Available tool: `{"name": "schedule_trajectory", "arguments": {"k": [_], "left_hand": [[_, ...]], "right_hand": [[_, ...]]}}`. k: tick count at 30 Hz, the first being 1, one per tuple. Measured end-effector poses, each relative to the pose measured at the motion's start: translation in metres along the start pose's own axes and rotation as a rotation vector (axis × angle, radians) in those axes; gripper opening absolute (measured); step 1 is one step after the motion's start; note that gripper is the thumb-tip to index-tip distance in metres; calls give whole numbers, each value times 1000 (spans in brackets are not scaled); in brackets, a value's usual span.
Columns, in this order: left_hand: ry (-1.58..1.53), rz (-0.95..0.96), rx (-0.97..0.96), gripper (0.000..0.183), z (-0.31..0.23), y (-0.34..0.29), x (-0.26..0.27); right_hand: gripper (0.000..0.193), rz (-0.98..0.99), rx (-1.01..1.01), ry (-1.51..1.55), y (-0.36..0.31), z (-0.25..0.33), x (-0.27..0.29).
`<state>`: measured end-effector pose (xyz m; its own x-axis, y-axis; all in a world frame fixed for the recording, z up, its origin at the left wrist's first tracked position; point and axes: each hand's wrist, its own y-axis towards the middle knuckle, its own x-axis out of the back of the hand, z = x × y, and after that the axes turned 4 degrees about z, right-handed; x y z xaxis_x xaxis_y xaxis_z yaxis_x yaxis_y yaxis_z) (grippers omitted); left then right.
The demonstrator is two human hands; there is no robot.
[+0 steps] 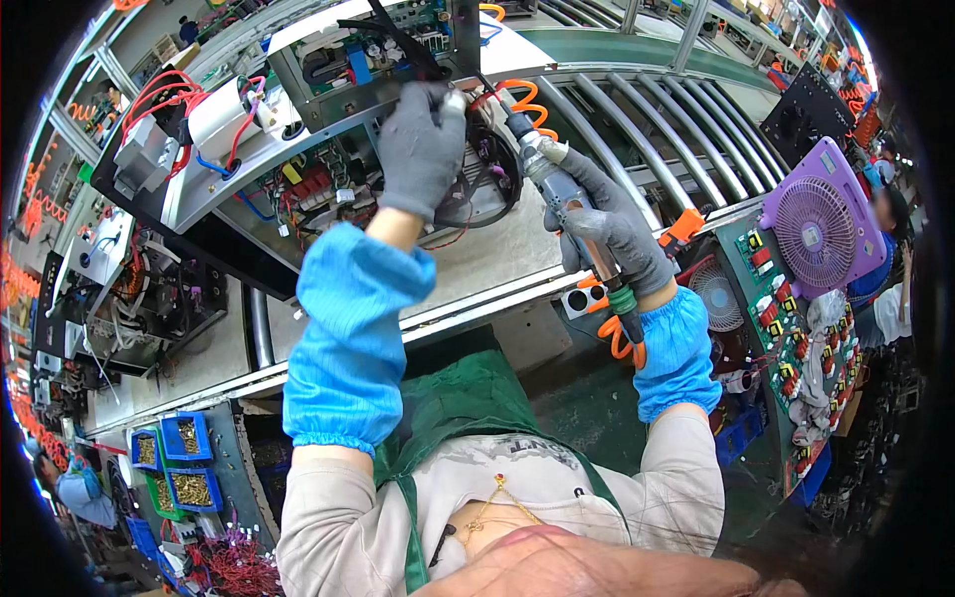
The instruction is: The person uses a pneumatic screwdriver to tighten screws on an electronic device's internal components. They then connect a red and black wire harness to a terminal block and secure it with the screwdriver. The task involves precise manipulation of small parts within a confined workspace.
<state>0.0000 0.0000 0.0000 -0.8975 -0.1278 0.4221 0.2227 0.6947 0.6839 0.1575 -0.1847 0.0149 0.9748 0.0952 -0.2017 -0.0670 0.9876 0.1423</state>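
Observation:
My right hand (635, 242), in a grey glove, is wrapped round an air screwdriver (557, 183), its tip pointing up and left toward the metal chassis. An orange coiled hose (617, 338) shows by the tool's rear end. My left hand (418, 154), also gloved in grey, reaches over the chassis edge with curled fingers beside black cables (403, 40). What its fingertips pinch, if anything, is hidden. The open metal chassis (343, 111) holds a green circuit board (438, 18) and bundled wires. Below my left hand are a black cable loop (505, 164) and thin red wires.
A roller conveyor (647, 149) runs off to the right. A purple fan (816, 219) stands by a bench with several circuit boards (766, 289). Blue bins (194, 488) of brass-coloured fasteners sit at lower left. Another opened unit (129, 308) is at left; people are in the background.

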Motion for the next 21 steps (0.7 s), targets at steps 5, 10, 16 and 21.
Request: {"name": "schedule_trajectory", "arguments": {"k": [5, 10, 16, 21], "left_hand": [[-1345, 344, 1023, 24, 16, -41, -13], [-1351, 451, 1213, 23, 79, -129, 10], [-1519, 235, 1465, 26, 122, -251, 60], [-1314, 333, 1334, 28, 122, -298, 107]], "right_hand": [[68, -83, -38, -30, -11, -7, -15], [72, -170, -132, 111, -62, -73, -4], [69, -279, -420, 95, -94, -162, -8], [81, -306, -472, 56, -110, -213, -28]]}}
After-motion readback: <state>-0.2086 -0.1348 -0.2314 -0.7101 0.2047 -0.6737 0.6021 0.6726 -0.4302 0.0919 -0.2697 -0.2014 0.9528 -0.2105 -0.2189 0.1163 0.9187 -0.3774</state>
